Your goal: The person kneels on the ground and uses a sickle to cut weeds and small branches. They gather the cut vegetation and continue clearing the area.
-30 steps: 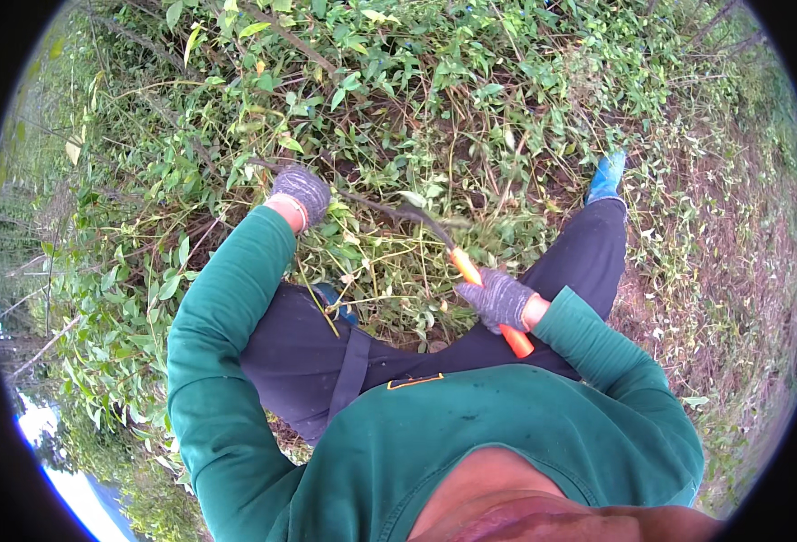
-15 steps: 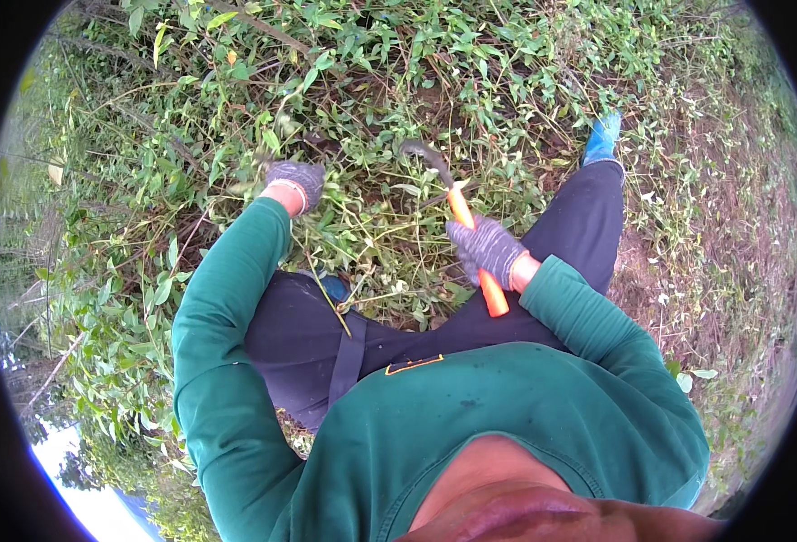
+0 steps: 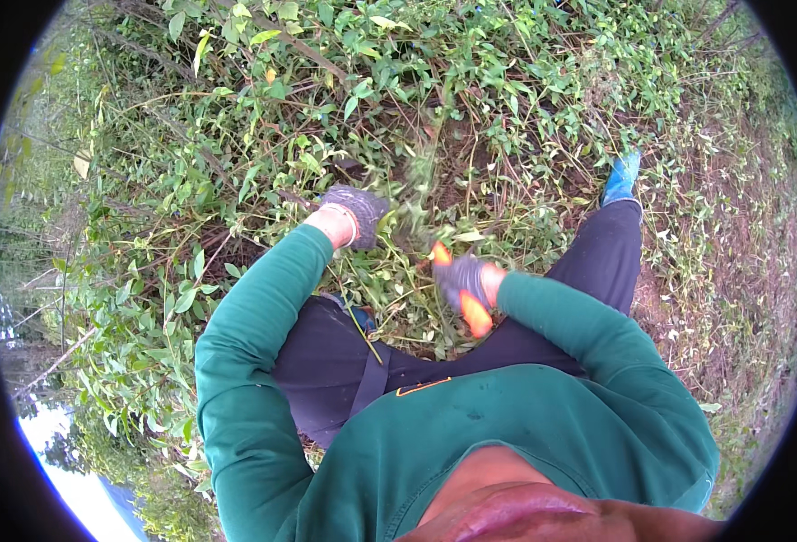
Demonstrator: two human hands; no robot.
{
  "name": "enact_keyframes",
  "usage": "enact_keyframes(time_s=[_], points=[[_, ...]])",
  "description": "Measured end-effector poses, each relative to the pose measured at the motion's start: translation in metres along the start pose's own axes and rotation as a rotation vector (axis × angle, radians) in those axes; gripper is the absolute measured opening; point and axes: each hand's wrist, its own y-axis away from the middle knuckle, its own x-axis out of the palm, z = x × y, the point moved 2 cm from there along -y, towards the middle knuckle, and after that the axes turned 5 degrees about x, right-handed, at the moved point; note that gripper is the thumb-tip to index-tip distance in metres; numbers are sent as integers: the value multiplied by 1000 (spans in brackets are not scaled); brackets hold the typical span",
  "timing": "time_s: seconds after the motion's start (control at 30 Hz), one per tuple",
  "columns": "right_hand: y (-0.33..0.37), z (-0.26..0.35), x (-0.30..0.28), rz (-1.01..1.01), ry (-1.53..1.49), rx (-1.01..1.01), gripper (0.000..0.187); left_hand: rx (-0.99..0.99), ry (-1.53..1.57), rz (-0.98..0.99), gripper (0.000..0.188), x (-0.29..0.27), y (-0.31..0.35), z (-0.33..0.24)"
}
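Note:
My right hand (image 3: 461, 278), in a dark grey knit glove, is wrapped round the orange handle of a sickle (image 3: 476, 314). The blade, smeared by motion, points toward the left hand. My left hand (image 3: 358, 215), gloved alike, is closed just left of the blade, above the low growth. Blurred green weeds (image 3: 414, 203) stick out from its far side, seemingly gripped in the fist; the fingers themselves are mostly hidden. Cut stems and leaves (image 3: 398, 294) lie between my legs below both hands.
Dense leafy undergrowth (image 3: 543, 54) spreads ahead and to the left, with a thin woody branch (image 3: 303, 50) at the upper left. My blue boot (image 3: 622, 176) stands at the right, beside trampled, sparser ground (image 3: 705, 244). A loose stem (image 3: 362, 330) rests against my left leg.
My left hand has moved right, toward the sickle, with greenery trailing from it. The right hand has shifted slightly left and down, and the blade, distinct before, is now blurred.

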Motion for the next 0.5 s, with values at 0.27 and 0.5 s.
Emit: enact_keyframes(time_s=[0.27, 0.5], points=[[73, 47, -9, -602, -388, -18, 31, 87, 2, -224, 51, -45, 40, -2], [6, 165, -103, -1038, 589, -262, 36, 287, 124, -642, 50, -70, 128, -66]])
